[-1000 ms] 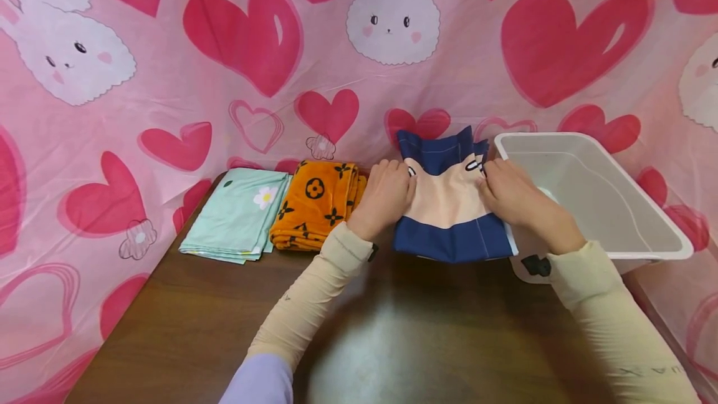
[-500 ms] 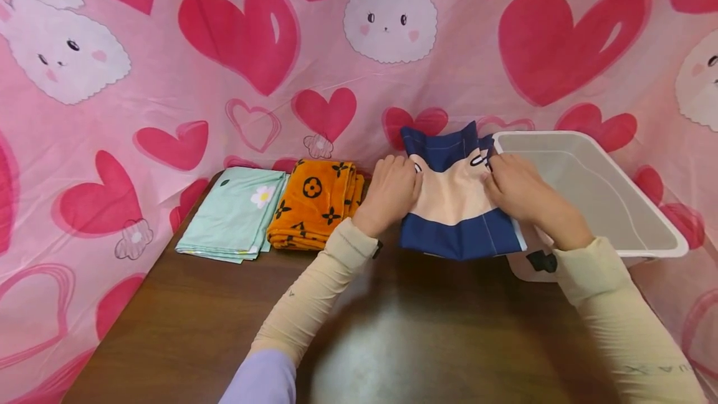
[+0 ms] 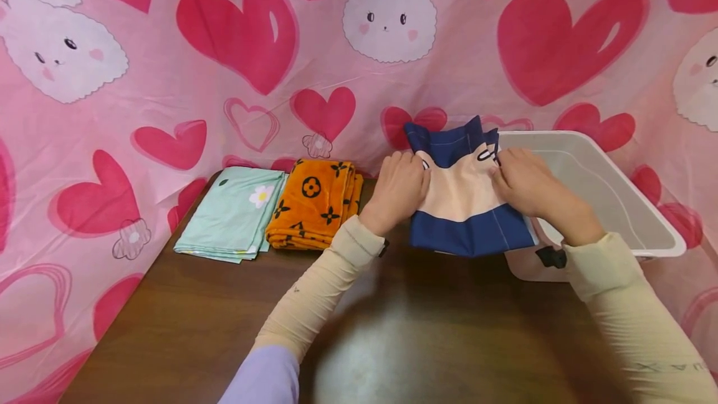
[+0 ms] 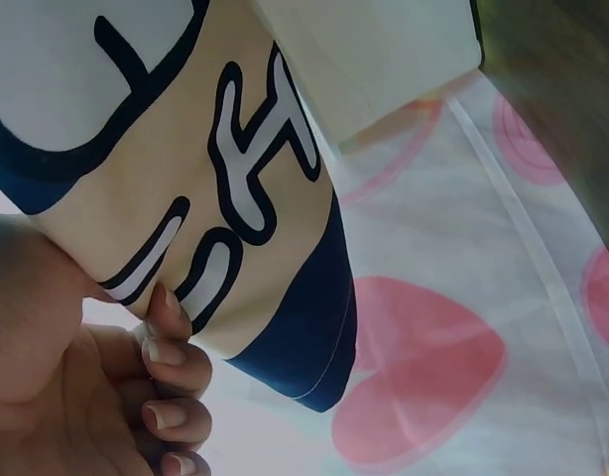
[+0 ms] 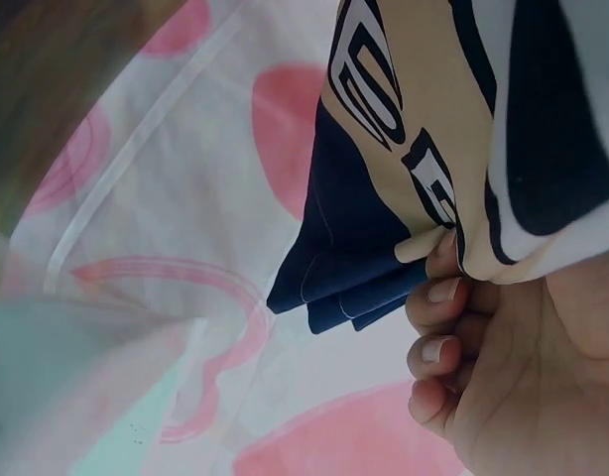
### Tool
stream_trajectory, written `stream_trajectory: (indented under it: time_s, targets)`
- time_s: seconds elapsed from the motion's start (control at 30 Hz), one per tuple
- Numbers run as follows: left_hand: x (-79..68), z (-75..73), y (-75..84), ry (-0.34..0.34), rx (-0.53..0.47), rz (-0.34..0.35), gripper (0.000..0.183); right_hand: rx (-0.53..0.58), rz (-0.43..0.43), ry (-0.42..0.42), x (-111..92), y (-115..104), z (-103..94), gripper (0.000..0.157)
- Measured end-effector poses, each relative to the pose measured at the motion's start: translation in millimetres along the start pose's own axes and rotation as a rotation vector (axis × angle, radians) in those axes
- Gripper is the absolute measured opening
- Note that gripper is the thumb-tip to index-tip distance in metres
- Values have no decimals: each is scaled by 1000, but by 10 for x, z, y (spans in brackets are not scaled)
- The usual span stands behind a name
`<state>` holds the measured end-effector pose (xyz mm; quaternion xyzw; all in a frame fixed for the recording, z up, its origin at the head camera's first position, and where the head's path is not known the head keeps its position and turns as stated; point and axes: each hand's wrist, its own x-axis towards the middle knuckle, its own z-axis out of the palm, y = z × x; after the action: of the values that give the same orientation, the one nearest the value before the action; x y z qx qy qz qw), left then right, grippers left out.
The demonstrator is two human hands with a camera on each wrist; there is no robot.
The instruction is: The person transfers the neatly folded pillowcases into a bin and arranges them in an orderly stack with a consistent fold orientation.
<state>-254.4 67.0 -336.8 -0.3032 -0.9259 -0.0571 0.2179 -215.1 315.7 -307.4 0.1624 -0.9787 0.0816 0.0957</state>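
Note:
A folded navy and beige cloth (image 3: 462, 189) hangs between my two hands above the back right of the table. My left hand (image 3: 397, 189) pinches its left edge, and my right hand (image 3: 527, 182) pinches the right edge. Outlined letters show on the cloth (image 4: 255, 169) in the left wrist view, where curled fingers (image 4: 176, 367) grip its border. In the right wrist view several navy layers of the cloth (image 5: 354, 228) fan out beside the right fingers (image 5: 438, 347). Its lower navy band sags a little over the brown table (image 3: 392, 329).
A folded mint cloth (image 3: 230, 214) with a daisy print lies at the back left. Beside it is a folded orange cloth (image 3: 311, 201) with black motifs. A white-rimmed bin (image 3: 594, 186) stands at the right, behind my right hand. Pink heart-print fabric (image 3: 241, 36) hangs behind the table.
Both hands have shifted slightly right with the navy and beige cloth, bringing it nearer the bin. The mint and orange cloths stay where they were.

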Motion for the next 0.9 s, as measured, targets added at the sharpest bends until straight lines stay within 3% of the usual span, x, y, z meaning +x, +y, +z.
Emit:
stream_trajectory:
  time_s: [0.63,0.9]
  targets:
    - [168,17,86,30,17,2,36,-15,34,-20,-20,183,-116,31]
    - [251,16,174,52,10,11,35,38,-4,15,-31,342,-113,23]
